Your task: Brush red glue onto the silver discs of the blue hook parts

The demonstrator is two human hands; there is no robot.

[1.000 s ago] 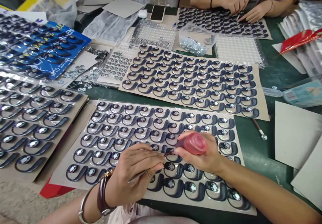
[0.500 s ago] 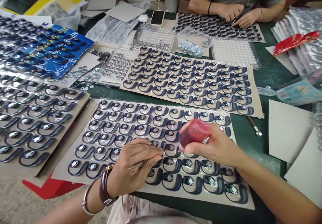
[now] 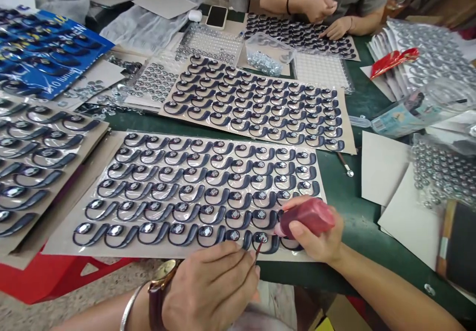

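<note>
My left hand (image 3: 213, 286) pinches a thin, reddish pointed tool (image 3: 258, 252). The tool's tip is at a silver faceted gem in a dark curl-shaped piece (image 3: 265, 243) in the near row of the sheet. Wrapped around a red squeeze bottle (image 3: 307, 216) is my right hand (image 3: 323, 239). That bottle is tilted, its nozzle pointing down and left, close to the same piece; whether it touches I cannot tell. Under both hands lies a card sheet (image 3: 61, 239) with rows of these gem-set pieces beneath clear film.
A second filled sheet (image 3: 347, 140) lies behind, with more sheets (image 3: 100, 135) stacked at left. Clear trays (image 3: 322, 71) and a tub of loose gems (image 3: 265, 63) stand farther back. A wooden-handled tool (image 3: 345, 165) lies right. Across the table a person's hands (image 3: 336, 27) work over another sheet.
Both hands have moved toward the sheet's near edge, to the front row. The bottle now leans over more sideways. My view has turned right. The other person's one hand has lifted off their sheet.
</note>
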